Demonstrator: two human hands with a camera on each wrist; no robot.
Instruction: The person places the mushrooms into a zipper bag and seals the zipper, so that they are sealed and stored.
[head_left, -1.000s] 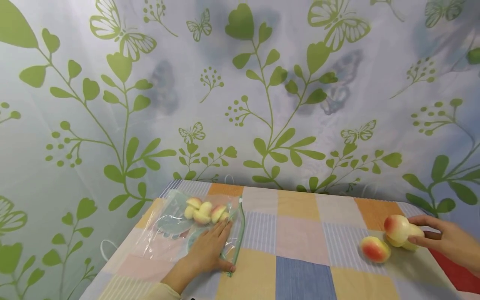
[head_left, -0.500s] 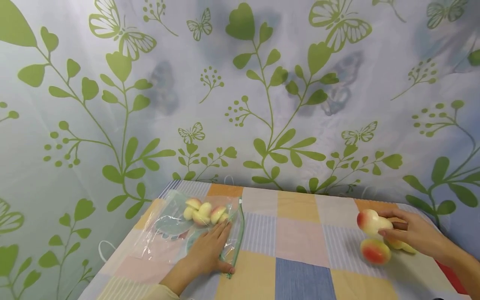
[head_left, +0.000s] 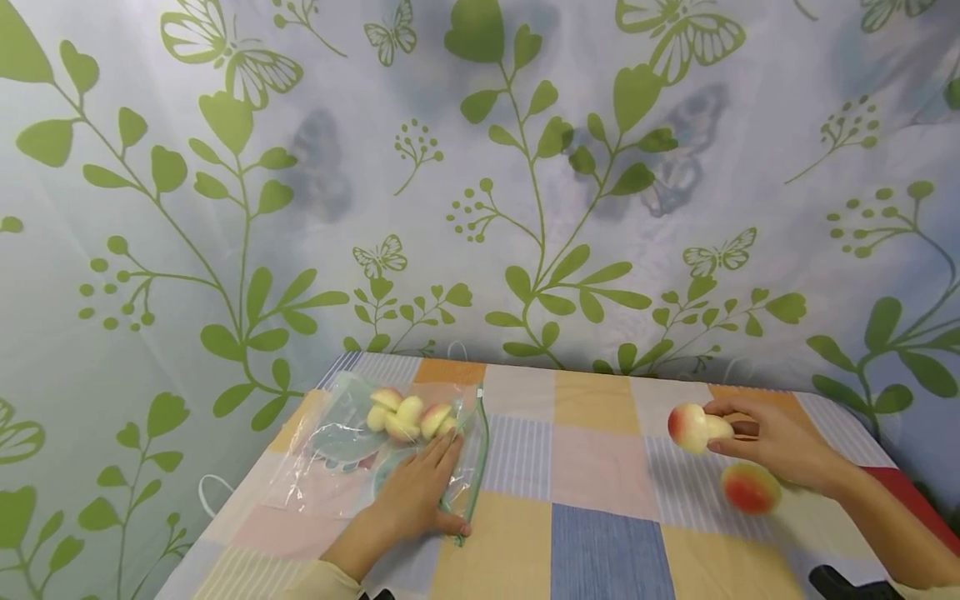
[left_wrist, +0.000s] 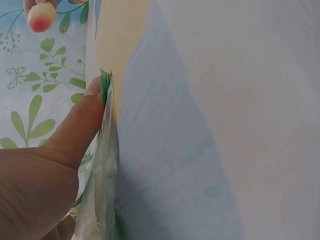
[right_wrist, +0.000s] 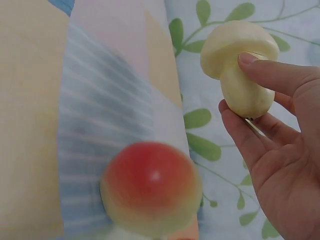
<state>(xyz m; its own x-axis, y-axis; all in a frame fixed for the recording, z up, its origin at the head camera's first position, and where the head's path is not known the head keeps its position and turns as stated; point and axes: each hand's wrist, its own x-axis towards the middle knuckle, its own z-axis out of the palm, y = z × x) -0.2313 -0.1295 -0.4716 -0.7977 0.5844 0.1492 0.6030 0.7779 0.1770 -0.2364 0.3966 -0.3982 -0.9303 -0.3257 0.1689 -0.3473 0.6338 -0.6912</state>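
My right hand (head_left: 772, 442) pinches a toy mushroom (head_left: 697, 427) by its stem, raised above the table; its cap is red and cream, and the right wrist view shows the pale side of this mushroom (right_wrist: 242, 70). Just below lies another toy mushroom (head_left: 751, 488), its red cap (right_wrist: 151, 187) facing up. My left hand (head_left: 420, 492) rests with extended fingers on a clear plastic zip bag (head_left: 322, 492) with a green edge. Its thumb (left_wrist: 80, 125) lies against that edge (left_wrist: 106, 87). Several toy mushrooms (head_left: 402, 419) show at the bag, just beyond the fingertips.
A patchwork cloth (head_left: 517, 467) covers the table. Behind it hangs a pale curtain (head_left: 420, 208) printed with green leaves and butterflies. A red patch (head_left: 900, 492) lies at the table's right edge. A white loop (head_left: 213, 492) stands out at the left edge.
The right hand has carried its mushroom up and left, away from the one lying on the table. My left hand stays on the bag. The head view has shifted slightly.
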